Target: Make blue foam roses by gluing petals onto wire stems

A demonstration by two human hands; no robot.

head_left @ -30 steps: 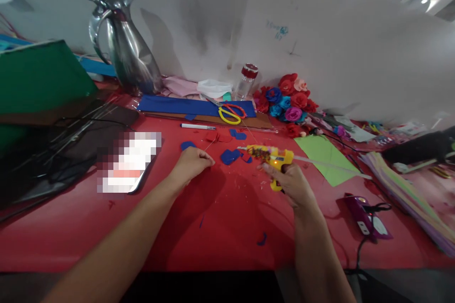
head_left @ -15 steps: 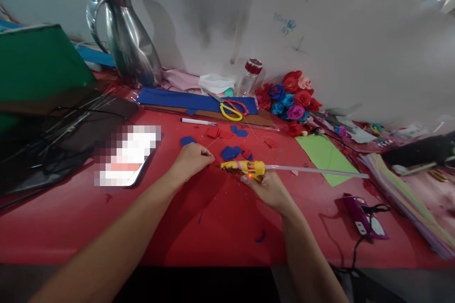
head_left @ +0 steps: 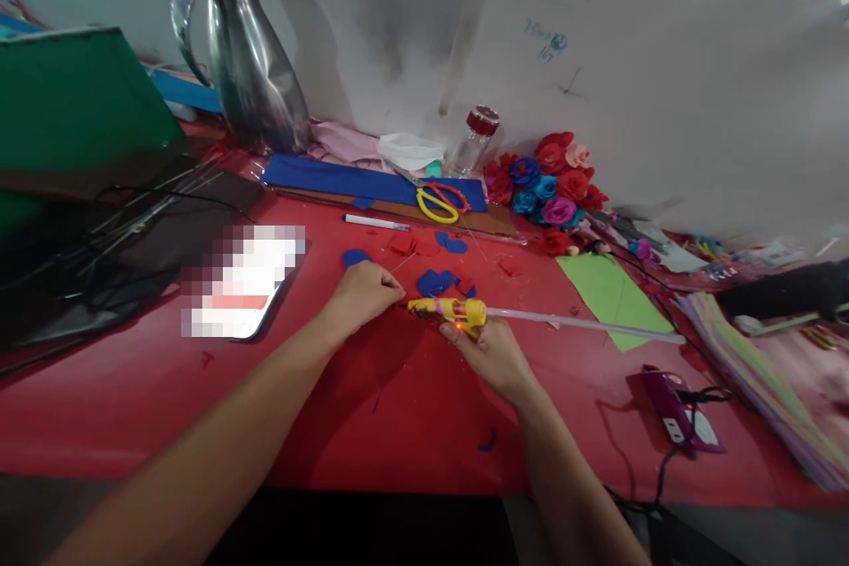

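My right hand is wrapped round a yellow hot glue gun, a small orange light glowing on its side. A long clear glue stick sticks out of its back. The dark nozzle points left, right at the fingertips of my left hand. Those fingers are pinched together, and a thin wire runs up and to the right from them. What lies at the very fingertips is too small to make out. Blue cut pieces and red cut pieces lie just beyond both hands.
Scissors rest on blue sheets, with a marker in front. Behind stand a steel jug, a glass jar and paper flowers. A phone lies left; a green sheet and purple power socket right.
The glue gun has shifted slightly left, its nozzle now closer to my left fingertips. My left hand stays pinched in nearly the same spot. The whole view has tilted a little.
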